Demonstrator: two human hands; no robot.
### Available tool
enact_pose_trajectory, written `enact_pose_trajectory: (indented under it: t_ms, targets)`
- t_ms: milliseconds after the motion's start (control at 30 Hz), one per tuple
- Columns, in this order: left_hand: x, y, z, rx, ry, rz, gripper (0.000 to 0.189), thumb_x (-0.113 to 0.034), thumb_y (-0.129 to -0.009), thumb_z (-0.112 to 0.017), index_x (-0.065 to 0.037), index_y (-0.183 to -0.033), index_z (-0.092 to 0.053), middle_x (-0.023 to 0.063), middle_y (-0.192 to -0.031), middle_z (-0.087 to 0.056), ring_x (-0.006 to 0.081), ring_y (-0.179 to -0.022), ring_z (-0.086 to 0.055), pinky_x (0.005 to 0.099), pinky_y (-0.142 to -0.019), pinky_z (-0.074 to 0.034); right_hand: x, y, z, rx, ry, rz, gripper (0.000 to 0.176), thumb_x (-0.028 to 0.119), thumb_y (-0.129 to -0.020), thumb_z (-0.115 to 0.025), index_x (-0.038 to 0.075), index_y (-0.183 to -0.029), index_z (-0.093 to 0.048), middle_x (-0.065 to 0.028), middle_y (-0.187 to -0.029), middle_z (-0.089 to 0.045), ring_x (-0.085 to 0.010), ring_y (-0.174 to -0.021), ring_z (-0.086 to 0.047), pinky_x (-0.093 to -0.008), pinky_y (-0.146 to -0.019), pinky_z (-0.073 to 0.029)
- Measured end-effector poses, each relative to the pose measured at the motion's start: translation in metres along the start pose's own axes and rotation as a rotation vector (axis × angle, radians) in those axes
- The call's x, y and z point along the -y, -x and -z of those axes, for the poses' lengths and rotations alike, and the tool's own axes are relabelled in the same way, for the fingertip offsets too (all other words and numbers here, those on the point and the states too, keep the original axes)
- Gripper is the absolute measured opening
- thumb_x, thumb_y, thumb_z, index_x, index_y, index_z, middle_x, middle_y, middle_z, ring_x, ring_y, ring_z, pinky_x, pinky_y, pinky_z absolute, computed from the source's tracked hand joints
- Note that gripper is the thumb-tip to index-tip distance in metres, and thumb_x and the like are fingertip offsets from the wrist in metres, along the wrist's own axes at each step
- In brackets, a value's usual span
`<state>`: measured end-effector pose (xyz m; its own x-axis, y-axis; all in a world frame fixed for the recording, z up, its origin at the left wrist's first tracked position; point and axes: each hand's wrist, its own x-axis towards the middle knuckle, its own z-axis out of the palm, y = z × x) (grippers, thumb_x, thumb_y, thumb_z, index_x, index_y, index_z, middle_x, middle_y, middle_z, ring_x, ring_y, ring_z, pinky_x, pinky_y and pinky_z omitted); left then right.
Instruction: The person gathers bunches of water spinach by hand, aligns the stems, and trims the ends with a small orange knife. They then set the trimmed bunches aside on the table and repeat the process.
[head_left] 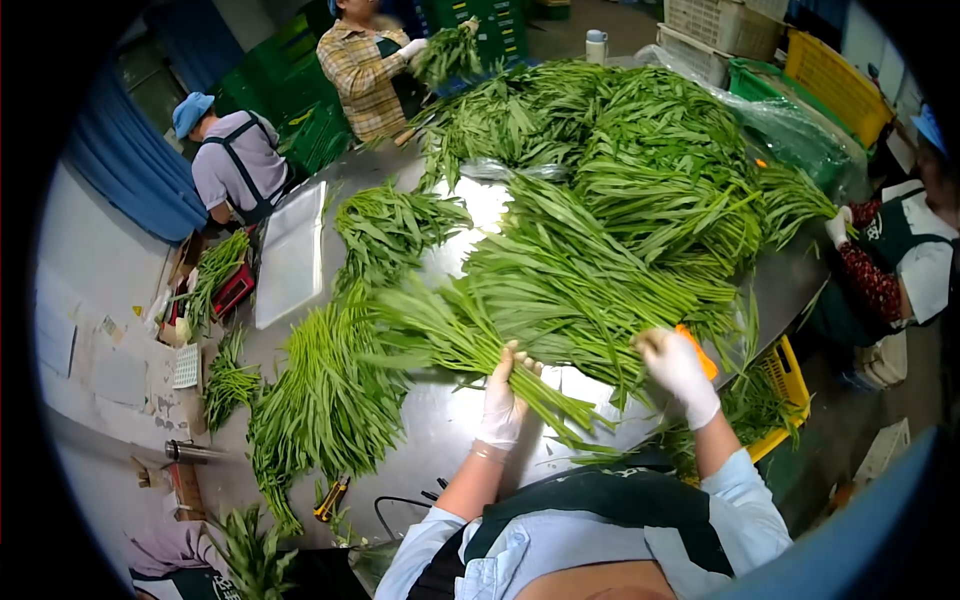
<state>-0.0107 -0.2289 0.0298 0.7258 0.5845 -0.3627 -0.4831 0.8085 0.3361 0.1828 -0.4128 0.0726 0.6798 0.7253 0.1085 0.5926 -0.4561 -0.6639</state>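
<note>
My left hand [507, 393], in a pale glove, is closed round the stems of a bunch of leafy greens [460, 335]; the leaves point up and left, the cut ends down and right. My right hand [675, 370], gloved too, is at the lower right edge of the large pile of greens [580, 270], its fingers bent together; what they hold, if anything, is too small to make out. Something orange [697, 350] shows beside the right hand. Another heap of greens [330, 385] lies left of my left hand on the metal table [430, 440].
A yellow-handled cutter [331, 498] lies near the front edge. Clear plastic sheets [292, 255] and a red scale [233, 290] are at the left. Co-workers stand at the back and right, one holding greens [450, 52]. A yellow crate [787, 385] stands right of me.
</note>
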Motion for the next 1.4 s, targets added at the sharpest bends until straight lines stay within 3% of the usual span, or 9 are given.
enact_pose_trajectory:
  t_ms: [167,400,533,667,800,967,1067,1133,1400]
  targets:
    - [0.021,-0.008,0.027,-0.089,0.134,0.200,0.020,-0.018,-0.089,-0.056,-0.005,-0.105,-0.053,0.0044,-0.078,-0.053,0.0166,-0.072,-0.053,0.0315,-0.075,-0.051,-0.070,-0.055,-0.006,-0.391,0.350,0.069,0.010,0.009,-0.073,-0.062,0.006,-0.082,-0.062,-0.0135,-0.081,-0.060,-0.0325,-0.077,-0.057,-0.0420,-0.068,-0.046]
    - [0.010,-0.007,0.023,-0.006,0.252,0.315,0.020,-0.018,-0.089,-0.056,-0.004,-0.103,-0.055,0.0041,-0.072,-0.058,0.0137,-0.062,-0.055,0.0294,-0.063,-0.053,-0.094,-0.074,-0.011,-0.242,0.529,0.088,0.007,0.013,-0.071,-0.063,0.010,-0.075,-0.058,-0.0115,-0.079,-0.058,-0.0327,-0.073,-0.056,-0.0420,-0.064,-0.046]
    - [0.013,-0.004,0.018,-0.089,0.162,0.271,0.015,-0.013,-0.087,-0.058,-0.002,-0.098,-0.058,-0.0012,-0.066,-0.048,0.0079,-0.056,-0.047,0.0218,-0.054,-0.046,-0.087,-0.072,-0.009,-0.291,0.554,0.097,0.022,0.014,-0.070,-0.067,0.009,-0.088,-0.056,-0.0126,-0.085,-0.057,-0.0332,-0.075,-0.057,-0.0419,-0.066,-0.047]
    - [0.006,-0.004,0.025,0.000,0.236,0.297,0.015,-0.012,-0.090,-0.053,-0.002,-0.101,-0.054,0.0034,-0.065,-0.053,0.0118,-0.056,-0.049,0.0258,-0.057,-0.046,-0.081,-0.075,-0.010,-0.079,0.573,-0.065,0.026,0.020,-0.070,-0.068,0.007,-0.089,-0.056,-0.0146,-0.083,-0.060,-0.0322,-0.077,-0.060,-0.0416,-0.067,-0.048]
    - [0.000,0.006,0.015,-0.039,0.123,0.216,0.019,-0.012,-0.088,-0.057,-0.004,-0.105,-0.052,-0.0019,-0.067,-0.047,0.0082,-0.056,-0.045,0.0227,-0.055,-0.043,-0.069,-0.073,0.000,-0.023,0.502,-0.036,0.023,0.023,-0.072,-0.065,0.006,-0.087,-0.059,-0.0161,-0.079,-0.061,-0.0341,-0.076,-0.059,-0.0423,-0.067,-0.048]
    - [-0.009,0.011,0.014,0.065,0.088,0.170,0.014,-0.013,-0.089,-0.055,-0.005,-0.101,-0.056,-0.0016,-0.063,-0.047,0.0087,-0.053,-0.045,0.0234,-0.053,-0.043,-0.017,-0.044,0.039,0.100,-0.926,-0.187,0.018,0.011,-0.081,-0.061,-0.003,-0.091,-0.056,-0.0037,-0.073,-0.058,-0.0075,-0.061,-0.052,-0.0205,-0.057,-0.044]
    - [-0.011,0.018,0.001,0.034,0.059,0.131,0.014,-0.014,-0.089,-0.055,-0.005,-0.100,-0.056,-0.0015,-0.064,-0.047,0.0086,-0.053,-0.045,0.0230,-0.053,-0.042,-0.020,-0.026,0.026,0.054,-1.228,-0.234,0.019,0.010,-0.081,-0.061,-0.003,-0.093,-0.056,-0.0048,-0.075,-0.059,-0.0086,-0.060,-0.053,-0.0203,-0.056,-0.044]
    - [-0.009,0.020,-0.002,0.058,-0.023,0.055,0.015,-0.016,-0.089,-0.056,-0.005,-0.100,-0.055,-0.0020,-0.066,-0.048,0.0087,-0.054,-0.047,0.0241,-0.054,-0.044,-0.025,-0.016,0.005,0.077,-1.020,-0.275,0.017,0.012,-0.082,-0.062,-0.002,-0.090,-0.056,-0.0048,-0.078,-0.060,-0.0076,-0.060,-0.053,-0.0187,-0.057,-0.044]
    - [0.005,0.043,-0.034,-0.014,-0.476,-0.202,0.026,-0.015,-0.087,-0.060,-0.001,-0.109,-0.054,0.0001,-0.079,-0.055,0.0075,-0.065,-0.051,0.0219,-0.058,-0.046,0.026,0.037,-0.041,0.128,-1.005,-0.283,0.015,0.006,-0.080,-0.064,-0.001,-0.091,-0.056,-0.0043,-0.077,-0.060,-0.0096,-0.068,-0.055,-0.0214,-0.061,-0.045]
